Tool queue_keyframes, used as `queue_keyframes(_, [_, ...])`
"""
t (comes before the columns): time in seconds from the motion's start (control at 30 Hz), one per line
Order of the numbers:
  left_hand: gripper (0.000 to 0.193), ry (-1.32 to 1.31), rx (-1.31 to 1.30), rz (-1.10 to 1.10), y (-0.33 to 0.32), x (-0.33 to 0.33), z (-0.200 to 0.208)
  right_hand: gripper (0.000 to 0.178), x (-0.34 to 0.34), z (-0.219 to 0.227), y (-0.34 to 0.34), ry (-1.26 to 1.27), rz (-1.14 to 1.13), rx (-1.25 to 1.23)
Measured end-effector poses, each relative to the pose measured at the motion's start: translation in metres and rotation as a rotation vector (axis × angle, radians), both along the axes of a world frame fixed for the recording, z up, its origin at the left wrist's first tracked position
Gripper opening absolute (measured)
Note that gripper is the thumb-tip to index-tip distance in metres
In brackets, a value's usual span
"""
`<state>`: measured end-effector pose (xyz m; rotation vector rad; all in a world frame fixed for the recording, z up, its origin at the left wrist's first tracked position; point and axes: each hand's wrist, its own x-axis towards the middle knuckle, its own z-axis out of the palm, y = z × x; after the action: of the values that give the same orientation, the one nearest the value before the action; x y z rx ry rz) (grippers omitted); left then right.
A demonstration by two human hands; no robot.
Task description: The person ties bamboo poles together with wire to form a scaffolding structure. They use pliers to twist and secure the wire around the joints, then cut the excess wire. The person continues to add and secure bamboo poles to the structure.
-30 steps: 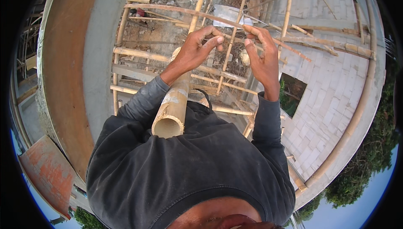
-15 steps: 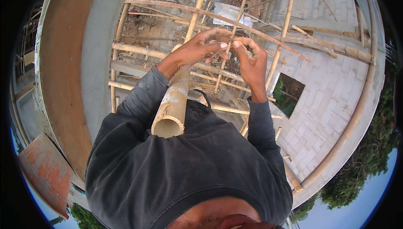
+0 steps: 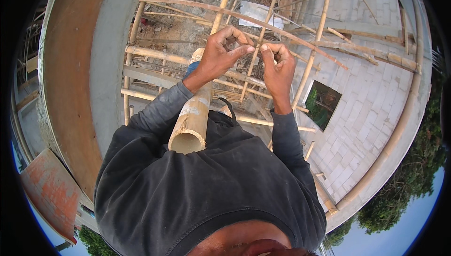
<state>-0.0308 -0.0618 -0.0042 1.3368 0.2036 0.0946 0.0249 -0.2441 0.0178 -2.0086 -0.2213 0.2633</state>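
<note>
My left hand [image 3: 222, 55] is raised in front of my chest, thumb and forefinger pinched. Close beside it, my right hand [image 3: 280, 68] pinches too, its thumb pointing up, the two sets of fingertips almost meeting. Whatever they hold is too thin and small to name. A thick bamboo pole [image 3: 190, 120] with a hollow cut end stands against my front, passing beneath my left wrist. Beyond my fingertips crosses a long, bent bamboo strip [image 3: 263, 26]. A thinner bamboo pole [image 3: 248, 78] runs behind the fingertips.
Bamboo scaffold poles [image 3: 157, 55] cross below me over littered ground. At the left runs a grey ledge [image 3: 110, 58] beside a brown board [image 3: 70, 77]. On the right, a pale block wall [image 3: 364, 87] has a square opening [image 3: 322, 105]. A horizontal pole [image 3: 390, 58] spans that wall.
Both hands have drawn slightly down and leftward, still pinched close together. The left fingers have curled in more. A patch of blue cloth now shows beside my left wrist.
</note>
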Motion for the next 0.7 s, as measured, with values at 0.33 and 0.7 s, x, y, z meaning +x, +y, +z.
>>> queue_keyframes(0.33, [0.023,-0.018,-0.041,0.045,0.010,0.015,0.010,0.011,0.008,0.026,0.000,-0.095,0.294,-0.105])
queue_keyframes(0.7, [0.020,0.680,-0.793,-0.075,0.016,0.010,0.008,0.008,-0.011,0.005,0.003,-0.077,0.165,0.210])
